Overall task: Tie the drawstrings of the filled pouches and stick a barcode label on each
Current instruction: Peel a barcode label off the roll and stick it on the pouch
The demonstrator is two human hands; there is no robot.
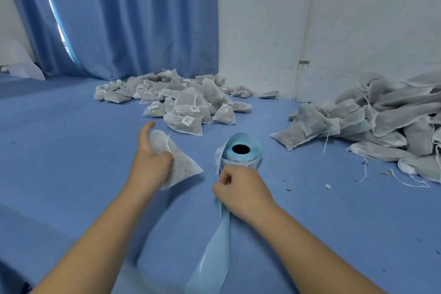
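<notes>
Hands are working near the middle of the blue-covered table [71, 138]. The left hand [150, 164] is gripping a filled mesh pouch [183, 169], its fingers curling round the gathered neck while one digit is sticking straight up. The pouch's drawstring [167, 144] is showing as a white knot just above the fingers, and the pouch's lower corner is pointing toward the label roll [243, 153].

That roll is lying on its side just to the right, its dark core facing up. The right hand [241, 188] is closing in a pinch on the label strip [218, 164] where it is peeling off the roll's near side. Below the hand, the bare blue backing paper [214, 253] is trailing toward the table's near edge.

A heap of labelled pouches [186, 102], white barcode stickers showing on several, is sitting at the far edge in front of the blue curtain [124, 19]. A second pile of unlabelled pouches [381, 122], loose strings hanging out, is spreading along the right edge against the white wall [358, 19].
</notes>
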